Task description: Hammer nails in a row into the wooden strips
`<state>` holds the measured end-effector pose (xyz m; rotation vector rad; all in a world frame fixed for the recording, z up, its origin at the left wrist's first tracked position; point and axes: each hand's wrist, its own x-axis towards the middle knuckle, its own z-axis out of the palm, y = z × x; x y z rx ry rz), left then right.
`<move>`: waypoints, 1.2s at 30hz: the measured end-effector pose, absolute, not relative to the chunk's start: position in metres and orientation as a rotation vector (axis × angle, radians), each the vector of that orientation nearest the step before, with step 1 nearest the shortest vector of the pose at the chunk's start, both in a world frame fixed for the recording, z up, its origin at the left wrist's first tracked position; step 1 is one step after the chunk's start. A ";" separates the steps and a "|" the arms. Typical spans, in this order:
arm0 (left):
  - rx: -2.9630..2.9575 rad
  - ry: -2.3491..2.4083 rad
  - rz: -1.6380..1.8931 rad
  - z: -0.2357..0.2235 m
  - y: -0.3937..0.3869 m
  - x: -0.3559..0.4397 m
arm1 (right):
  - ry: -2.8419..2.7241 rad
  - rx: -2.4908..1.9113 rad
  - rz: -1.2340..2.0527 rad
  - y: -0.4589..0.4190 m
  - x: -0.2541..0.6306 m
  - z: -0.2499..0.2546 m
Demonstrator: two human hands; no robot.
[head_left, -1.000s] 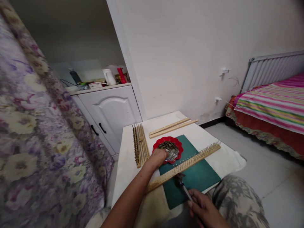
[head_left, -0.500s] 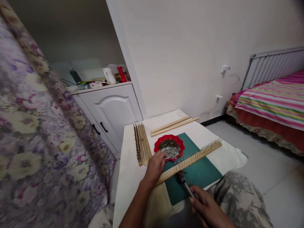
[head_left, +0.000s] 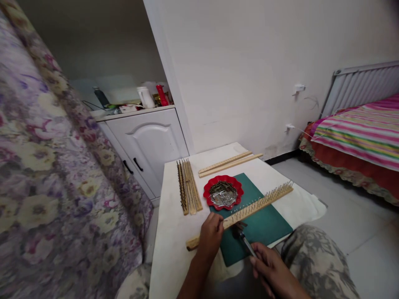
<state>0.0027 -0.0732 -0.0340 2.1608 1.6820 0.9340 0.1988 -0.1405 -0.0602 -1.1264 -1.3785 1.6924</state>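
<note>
A wooden strip [head_left: 246, 214] lies slantwise over a green mat [head_left: 268, 226], with rows of nails standing up along its right part. My left hand [head_left: 212, 230] is closed over the strip's left part, its fingertips pinched at the wood on what looks like a nail, mostly hidden. Low on the right, my right hand [head_left: 268, 263] grips a hammer [head_left: 247, 243] by its handle. The hammer's head is just in front of the strip, over the mat. Behind the strip, a red scalloped bowl [head_left: 206, 195] holds many loose nails [head_left: 225, 197].
Several strips [head_left: 190, 187] lie at the table's left, the outermost one full of nails. Two more strips [head_left: 226, 165] lie at the back of the white table [head_left: 174, 236]. A floral curtain [head_left: 106, 207] hangs at left; my camouflage-clad knee [head_left: 314, 257] is by the right edge.
My left hand has moved from the bowl's edge toward me, onto the strip. The right hand and hammer have barely moved.
</note>
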 end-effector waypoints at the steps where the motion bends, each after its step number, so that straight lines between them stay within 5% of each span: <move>1: 2.178 1.681 0.913 -0.034 -0.072 0.003 | -1.371 -1.125 1.687 -0.141 0.199 -0.060; 15: 2.420 1.681 0.540 -0.022 -0.059 0.014 | -1.361 -1.108 1.686 -0.141 0.200 -0.063; 36: 1.908 1.526 1.093 -0.045 -0.053 0.019 | -1.431 -1.080 1.593 -0.141 0.198 -0.014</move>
